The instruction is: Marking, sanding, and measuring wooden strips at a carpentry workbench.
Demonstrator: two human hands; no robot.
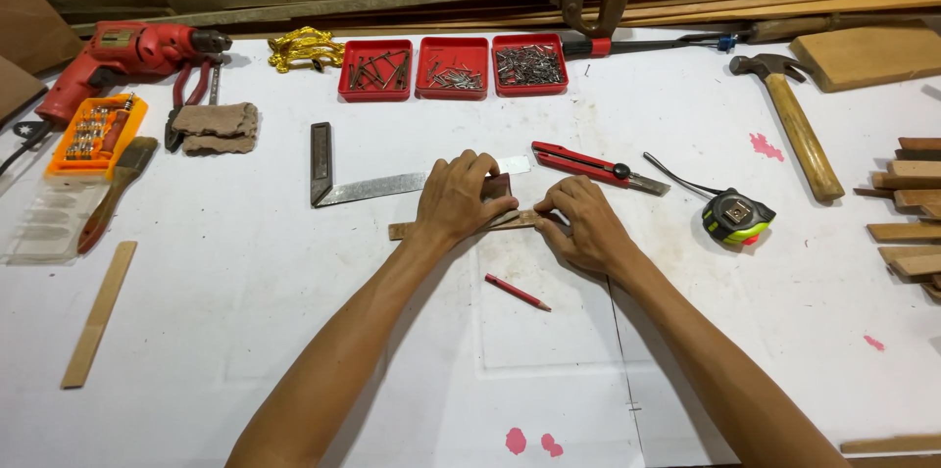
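My left hand presses down on a small dark wooden block that sits on a thin wooden strip lying flat on the white table. At the strip's right end my right hand rests with its fingers pinching or pressing the wood. A metal try square with a dark handle lies just behind my left hand. A red pencil lies loose on the table in front of my hands.
Red utility knife, tape measure and hammer lie right. Three red trays of nails stand at the back. Red drill, orange bit case, pliers, cloth and a wood slat are left. Wood pieces pile at the right edge.
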